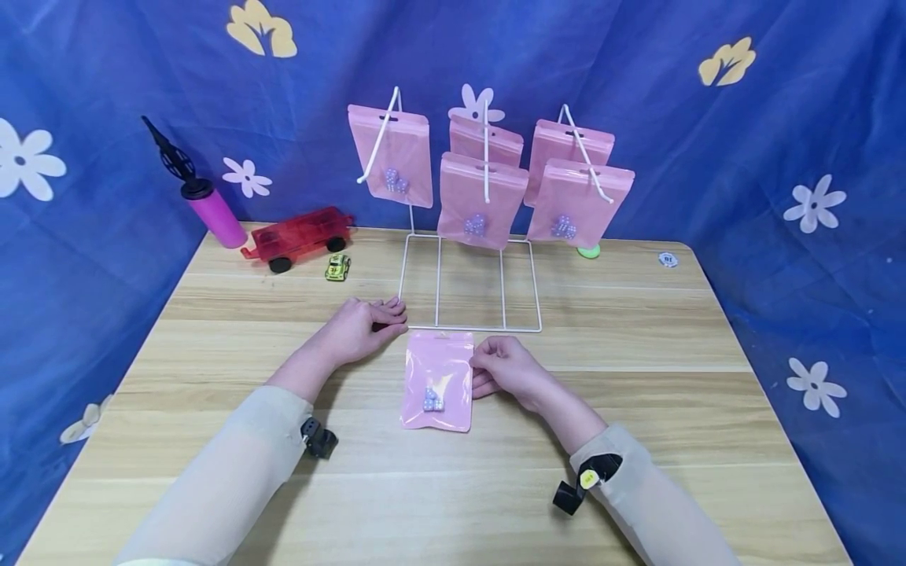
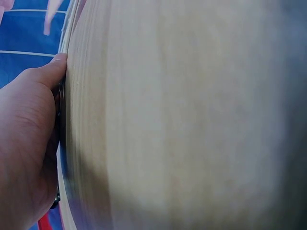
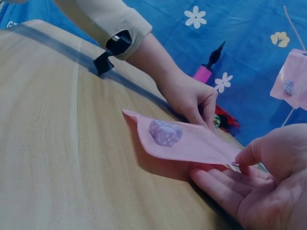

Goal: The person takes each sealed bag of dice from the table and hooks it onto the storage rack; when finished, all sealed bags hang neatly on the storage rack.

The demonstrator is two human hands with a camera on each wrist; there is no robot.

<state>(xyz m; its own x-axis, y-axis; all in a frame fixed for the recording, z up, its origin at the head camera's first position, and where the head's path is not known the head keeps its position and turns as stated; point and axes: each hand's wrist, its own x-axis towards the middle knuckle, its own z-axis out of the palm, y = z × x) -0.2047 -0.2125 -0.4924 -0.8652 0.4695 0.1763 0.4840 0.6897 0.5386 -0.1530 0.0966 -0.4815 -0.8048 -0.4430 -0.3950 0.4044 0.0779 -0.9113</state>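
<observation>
A pink zip pouch [image 1: 437, 369] with several pale purple dice [image 1: 433, 400] inside is seen in the head view, in front of the white wire display rack [image 1: 470, 329]. My right hand [image 1: 508, 369] pinches the pouch's right edge between thumb and fingers. In the right wrist view, the pouch [image 3: 192, 143] is tilted, its held edge raised off the table. My left hand [image 1: 364, 330] has its thumb and fingers at the front left corner of the rack's base, seemingly gripping the wire. The left wrist view shows only part of this left hand [image 2: 33, 105]; its fingertips are hidden.
Several similar pink pouches [image 1: 484, 200] hang from the rack's prongs. On the left are a magenta hand pump [image 1: 215, 216], a red toy trailer [image 1: 300, 236] and a small yellow-green car [image 1: 338, 267]. A round chip [image 1: 668, 259] lies at the table's back right.
</observation>
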